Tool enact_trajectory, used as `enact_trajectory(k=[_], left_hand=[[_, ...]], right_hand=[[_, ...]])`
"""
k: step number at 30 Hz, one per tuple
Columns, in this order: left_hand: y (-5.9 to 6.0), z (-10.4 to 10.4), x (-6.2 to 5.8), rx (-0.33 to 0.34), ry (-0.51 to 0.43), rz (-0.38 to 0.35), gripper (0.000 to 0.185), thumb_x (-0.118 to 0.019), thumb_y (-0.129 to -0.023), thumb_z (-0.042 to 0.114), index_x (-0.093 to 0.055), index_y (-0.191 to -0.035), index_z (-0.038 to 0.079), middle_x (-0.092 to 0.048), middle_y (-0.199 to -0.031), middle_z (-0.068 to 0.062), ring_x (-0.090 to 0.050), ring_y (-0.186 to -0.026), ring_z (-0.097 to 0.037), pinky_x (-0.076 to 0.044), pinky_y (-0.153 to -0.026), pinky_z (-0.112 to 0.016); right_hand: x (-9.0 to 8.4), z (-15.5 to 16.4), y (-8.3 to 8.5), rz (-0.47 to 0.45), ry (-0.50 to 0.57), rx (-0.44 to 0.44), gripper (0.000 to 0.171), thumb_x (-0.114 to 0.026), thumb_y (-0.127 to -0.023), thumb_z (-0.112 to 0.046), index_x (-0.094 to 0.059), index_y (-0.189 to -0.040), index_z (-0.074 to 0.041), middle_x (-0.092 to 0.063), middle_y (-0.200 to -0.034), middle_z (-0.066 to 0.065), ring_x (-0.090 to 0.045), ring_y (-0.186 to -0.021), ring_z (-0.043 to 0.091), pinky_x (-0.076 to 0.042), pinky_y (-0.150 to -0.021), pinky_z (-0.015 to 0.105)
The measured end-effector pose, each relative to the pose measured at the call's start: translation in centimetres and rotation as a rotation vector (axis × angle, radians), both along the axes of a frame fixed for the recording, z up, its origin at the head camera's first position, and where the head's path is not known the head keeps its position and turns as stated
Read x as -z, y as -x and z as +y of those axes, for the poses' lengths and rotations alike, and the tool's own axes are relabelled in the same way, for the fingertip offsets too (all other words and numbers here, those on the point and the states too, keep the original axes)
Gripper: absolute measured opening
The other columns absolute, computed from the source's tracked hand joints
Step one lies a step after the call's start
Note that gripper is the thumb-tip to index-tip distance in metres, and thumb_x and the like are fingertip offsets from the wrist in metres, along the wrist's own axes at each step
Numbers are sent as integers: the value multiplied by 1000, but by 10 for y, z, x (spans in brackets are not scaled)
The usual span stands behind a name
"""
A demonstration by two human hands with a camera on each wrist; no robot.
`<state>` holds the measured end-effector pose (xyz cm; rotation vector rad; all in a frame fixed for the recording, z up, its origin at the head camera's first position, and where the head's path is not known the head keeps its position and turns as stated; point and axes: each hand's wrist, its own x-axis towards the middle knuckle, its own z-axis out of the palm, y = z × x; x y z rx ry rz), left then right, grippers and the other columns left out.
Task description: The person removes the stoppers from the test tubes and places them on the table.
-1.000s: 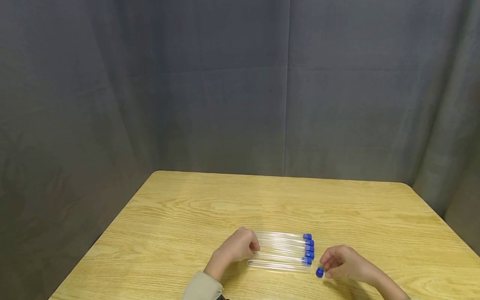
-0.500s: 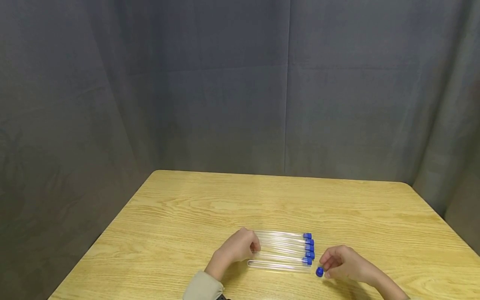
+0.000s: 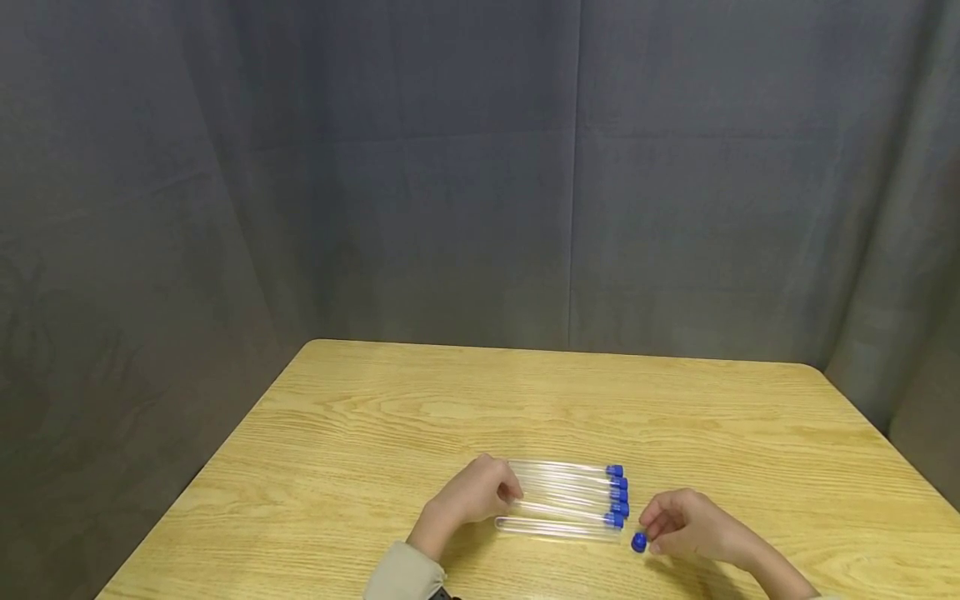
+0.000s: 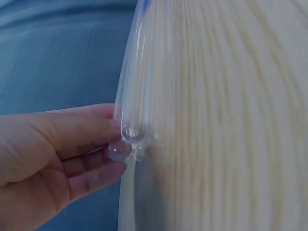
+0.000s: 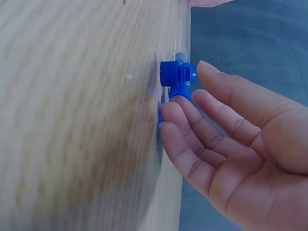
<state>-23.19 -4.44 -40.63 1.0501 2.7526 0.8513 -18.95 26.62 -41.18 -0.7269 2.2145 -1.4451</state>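
Several clear tubes with blue caps [image 3: 573, 487] lie side by side on the wooden table [image 3: 375, 417]. One more tube [image 3: 555, 528], nearest me, has no cap on its right end. A loose blue cap [image 3: 638, 542] lies just right of that open end. My left hand [image 3: 510, 493] rests at the tubes' rounded ends [image 4: 132, 131], fingertips [image 4: 113, 126] touching them. My right hand [image 3: 660, 529] sits beside the loose cap with relaxed fingers [image 5: 192, 113]. The capped tube ends [image 5: 174, 73] lie just off those fingertips.
The table has rounded far corners [image 3: 318, 346] and is backed by a grey cloth curtain [image 3: 480, 167] on three sides. A beige sleeve [image 3: 405, 575] covers my left forearm at the table's near edge.
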Motion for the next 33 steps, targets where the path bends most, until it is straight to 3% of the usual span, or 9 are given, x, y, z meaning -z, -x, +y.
enact_trajectory(k=[7, 21, 33], left_hand=[[1, -4, -1, 24, -69, -63, 17, -66, -74, -8, -69, -88, 1, -65, -85, -1, -56, -75, -5, -44, -67, -15], [7, -9, -2, 52, -215, -117, 18, -62, -74, -10, -69, -88, -3, -67, -86, -7, -58, -76, -6, -45, -68, -15], [7, -13, -4, 30, -326, -190, 16, -61, -80, -4, -67, -94, -5, -66, -92, -10, -60, -81, -10, -46, -72, -19]], right_hand=[[-1, 2, 2, -20, 24, -1, 22, -61, -81, 0, -53, -93, 16, -59, -87, 17, -58, -77, 17, -50, -66, 25], [-2, 9, 6, -19, 45, 14, 26, -59, -84, -2, -51, -97, 18, -58, -91, 19, -58, -79, 14, -50, -64, 26], [-7, 12, 4, 60, 17, 109, 29, -59, -85, -6, -51, -101, 18, -58, -92, 20, -57, -79, 10, -49, -67, 25]])
